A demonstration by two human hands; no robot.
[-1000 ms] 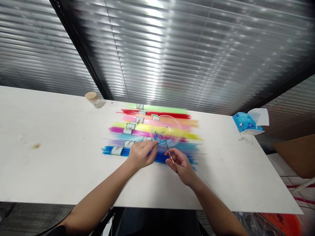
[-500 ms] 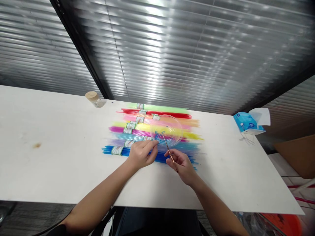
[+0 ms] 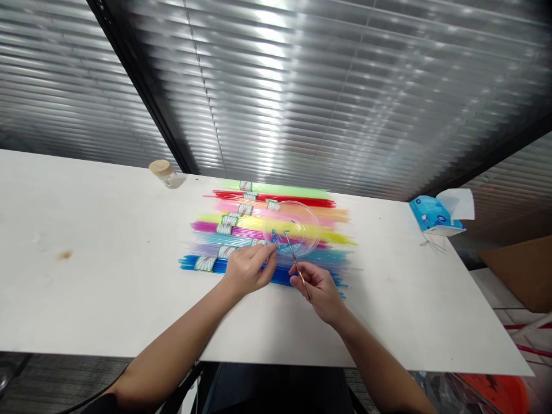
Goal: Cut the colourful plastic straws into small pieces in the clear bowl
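A clear round bowl [image 3: 311, 221] with small blue pieces in it rests on rows of coloured straws [image 3: 276, 203]. At the bowl's near edge, my left hand [image 3: 250, 267] pinches a thin blue straw [image 3: 283, 246] that points right, over the bowl. My right hand [image 3: 318, 288] is closed around the handles of copper-coloured scissors [image 3: 301, 276]. Their blades reach up and left over the bowl, beside the end of the blue straw. Whether the blades touch the straw is too small to tell. Dark blue straws [image 3: 280, 277] lie beneath both hands.
On the white table [image 3: 107, 287], a jar with a wooden lid [image 3: 162, 169] stands at the back left. A blue tissue box [image 3: 433, 217] sits at the right, with thin wires beside it. Window blinds [image 3: 276, 86] rise behind the table's back edge.
The scissors and my right hand have shifted very slightly. My left hand holds the blue straw in nearly the same place.
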